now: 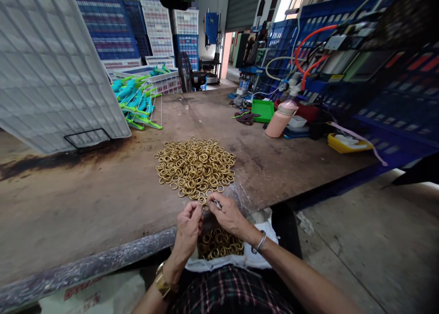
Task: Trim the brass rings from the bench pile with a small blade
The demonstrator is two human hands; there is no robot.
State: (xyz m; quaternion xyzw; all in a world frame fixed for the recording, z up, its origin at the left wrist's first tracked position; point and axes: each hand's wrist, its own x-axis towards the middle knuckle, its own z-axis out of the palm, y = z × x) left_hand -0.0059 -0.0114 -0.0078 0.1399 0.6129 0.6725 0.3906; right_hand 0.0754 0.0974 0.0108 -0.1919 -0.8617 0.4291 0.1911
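A heap of brass-coloured rings (195, 165) lies on the worn brown table (103, 199) in front of me. At the heap's near edge, my left hand (187, 225) is closed in a pinch on a brass-coloured ring (205, 208). Close beside it, my right hand (228, 215) is closed around a small silvery metal piece (217, 204), whose exact kind I cannot make out. The right fingertips are near the same ring; whether they touch it is unclear. Below my hands, more brass rings (222, 244) fill a white sack (262, 241) at my lap.
A white ribbed panel (61, 67) stands at left, near bright green and blue plastic pieces (137, 99). Farther right are a pink bottle (281, 118), a green tray (262, 110) and a yellow tray (348, 143). A black fan (187, 72) and stacked crates (156, 26) stand behind.
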